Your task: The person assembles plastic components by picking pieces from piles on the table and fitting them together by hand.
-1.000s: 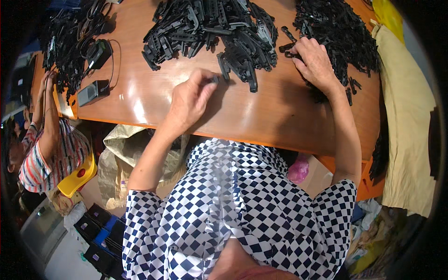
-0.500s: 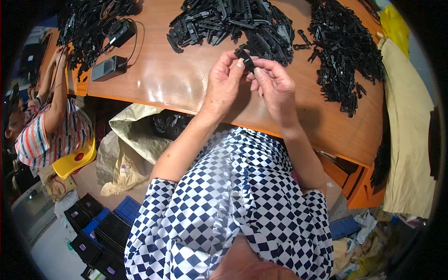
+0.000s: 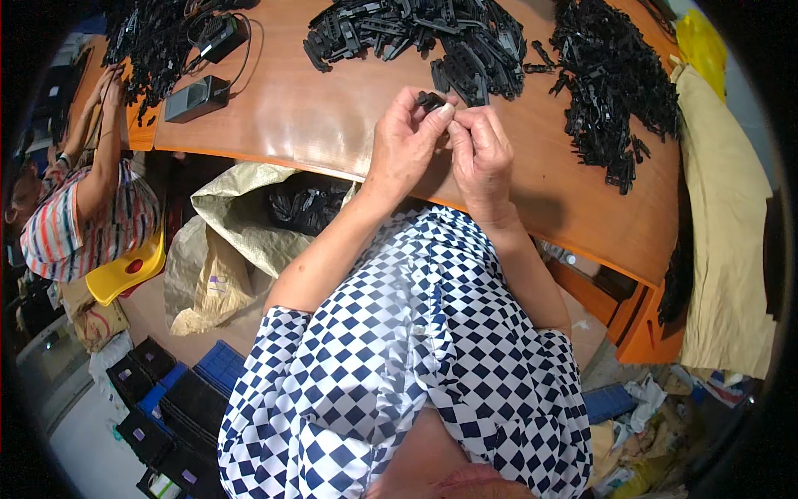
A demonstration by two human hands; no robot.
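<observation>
My left hand (image 3: 405, 143) pinches a small black plastic part (image 3: 429, 101) between thumb and fingers, above the front of the wooden table (image 3: 291, 137). Close beside it, my right hand (image 3: 482, 156) has thumb and fingertips pressed together near the part's lower end; what they grip, if anything, is hidden. Just beyond my hands lies a heap of long black plastic parts (image 3: 399, 33). To the right spreads another heap of smaller black parts (image 3: 611, 91).
A grey box-shaped device (image 3: 196, 100) and a black corded device (image 3: 223, 38) stand left. Another black heap (image 3: 145, 58) lies near a co-worker in a striped shirt (image 3: 100, 220). Below the table edge is a woven sack (image 3: 220, 258) of black parts; black crates (image 3: 195, 407) sit lower left.
My right hand has turned and drawn its fingers into a closer pinch beside the part. The black part is tilted differently and more covered by my left fingers. The whole view has shifted slightly.
</observation>
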